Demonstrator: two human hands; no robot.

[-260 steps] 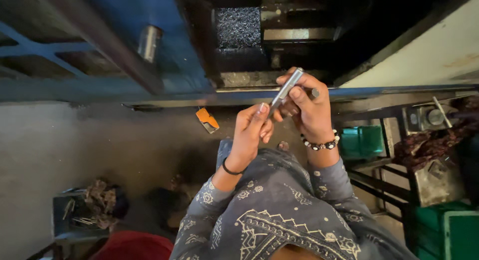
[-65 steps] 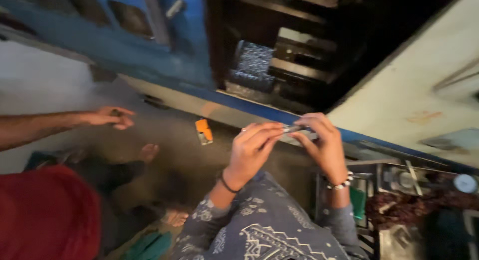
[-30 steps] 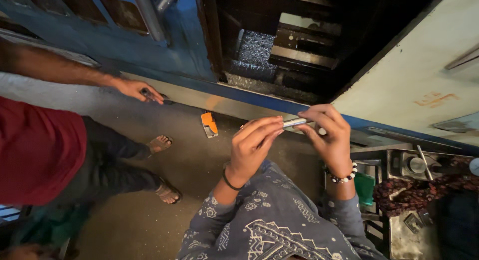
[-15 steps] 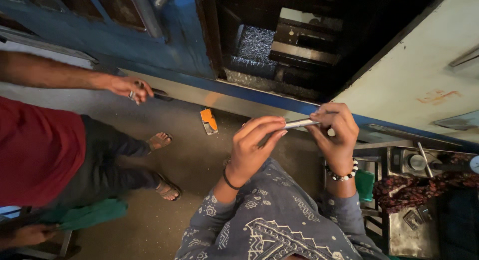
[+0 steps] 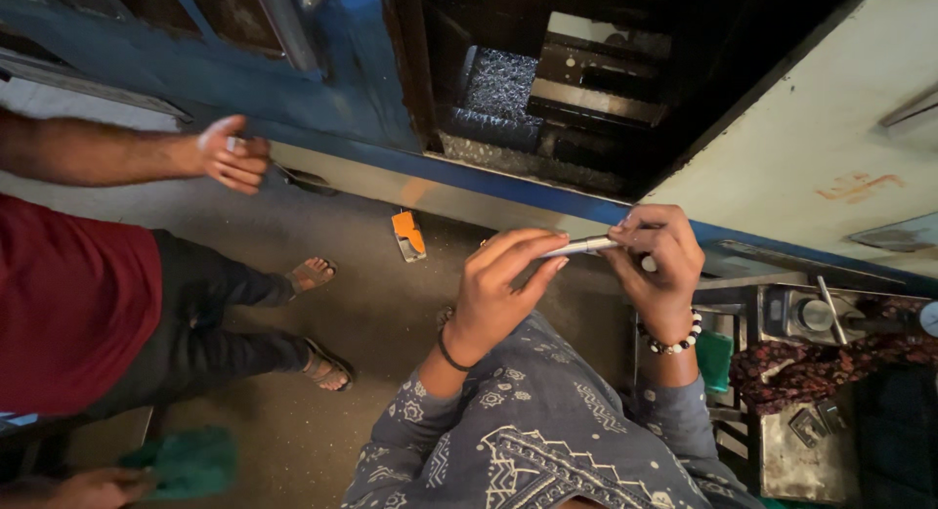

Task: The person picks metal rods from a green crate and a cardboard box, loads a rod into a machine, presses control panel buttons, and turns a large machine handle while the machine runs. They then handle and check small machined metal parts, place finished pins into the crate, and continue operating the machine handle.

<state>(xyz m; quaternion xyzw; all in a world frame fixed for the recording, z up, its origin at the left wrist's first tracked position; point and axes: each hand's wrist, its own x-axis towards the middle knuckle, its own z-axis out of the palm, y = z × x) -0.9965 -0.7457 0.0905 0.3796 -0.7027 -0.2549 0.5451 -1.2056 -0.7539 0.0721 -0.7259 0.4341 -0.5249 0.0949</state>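
Presently, nearest the camera, your patterned grey-blue sleeves [image 5: 547, 441] rise from the bottom edge, a dark band on the left wrist and a bead bracelet [image 5: 674, 339] of white and dark beads on the right.

Your left hand [image 5: 498, 289] has its grip pinched on the near end of a slim metal rod [image 5: 584, 245] — thumb below, fingertips above. Your right hand [image 5: 660, 265] has its grip pressed around the rod's other end, fingers curled over it. The rod lies roughly level between the two hands, held in the air above the floor, in front of a blue machine frame [image 5: 342, 60].

To your right stands a metal stand [image 5: 791, 441] with small parts on it, a dark patterned cloth [image 5: 821, 362] draped across its top.

Below the hands, on the grey concrete floor [image 5: 371, 314], a small orange object [image 5: 407, 233] lies near the foot of the frame.

Further left, another person in a red shirt [image 5: 68, 314] and dark trousers stands in sandals; that person's hand [image 5: 233, 155] is raised close to the blue frame — what it holds is too small to tell.

Beyond, the frame opens onto a dark recess [image 5: 567, 79] holding metal blocks.
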